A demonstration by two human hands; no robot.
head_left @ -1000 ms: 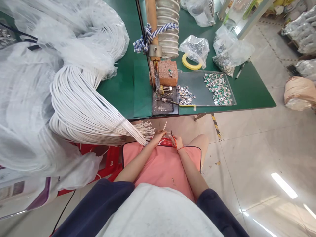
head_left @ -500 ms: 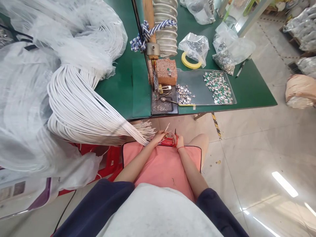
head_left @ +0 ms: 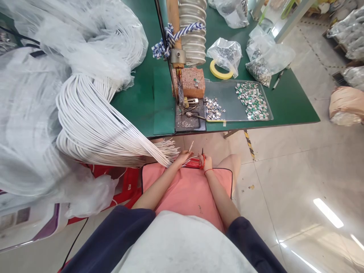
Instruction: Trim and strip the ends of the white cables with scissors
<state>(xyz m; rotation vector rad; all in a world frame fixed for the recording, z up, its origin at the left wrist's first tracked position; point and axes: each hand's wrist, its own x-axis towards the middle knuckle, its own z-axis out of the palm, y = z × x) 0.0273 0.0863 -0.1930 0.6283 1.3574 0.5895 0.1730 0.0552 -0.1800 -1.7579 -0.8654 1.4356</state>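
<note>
My left hand (head_left: 182, 157) pinches the frayed ends of a thick bundle of white wires (head_left: 93, 121), which sweeps in from a plastic sheet on the left. One thin strand stands up past my fingers. My right hand (head_left: 206, 163) is shut on red-handled scissors (head_left: 194, 163), with the dark blade tips pointing up. The two hands are close together above a pink apron (head_left: 184, 193) on my lap. Where the wires meet the blades is too small to tell.
Ahead stands a green workbench (head_left: 142, 102) with a brick, a machine head with a ribbed hose, and a metal tray (head_left: 233, 102) of small metal parts. Yellow tape and plastic bags of parts lie beyond it. A red stool sits left, under the plastic.
My right hand has shifted slightly to the right, and the scissors stand more upright. My left hand and the wire bundle stay nearly where they were.
</note>
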